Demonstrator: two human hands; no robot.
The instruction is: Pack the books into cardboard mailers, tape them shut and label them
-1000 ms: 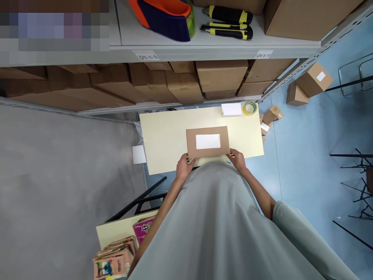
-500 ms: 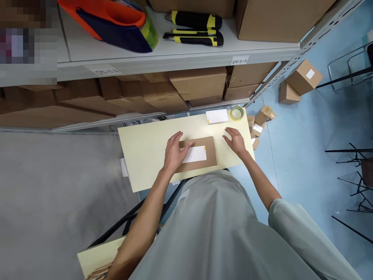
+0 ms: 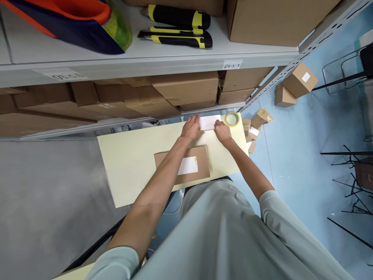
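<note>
A flat brown cardboard parcel (image 3: 201,163) with a white label (image 3: 189,165) lies on the pale yellow table (image 3: 131,163), partly under my left forearm. Both hands reach over it to a small white stack of labels (image 3: 210,121) at the table's far edge. My left hand (image 3: 191,128) rests on the stack's left end with its fingers laid over it. My right hand (image 3: 223,131) touches the stack's right end, fingers curled at its edge. A roll of clear tape (image 3: 232,118) sits just right of the stack.
A grey metal shelf (image 3: 163,60) rises behind the table, with two yellow-black utility knives (image 3: 177,27) and an orange-blue object (image 3: 72,23) on top and brown cartons (image 3: 186,87) below. Small boxes (image 3: 294,83) lie on the blue floor at right, near black metal frames (image 3: 349,171).
Both hands left the parcel and moved forward to the white stack at the far edge. The parcel stays flat on the table. The view has tilted upward and leftward.
</note>
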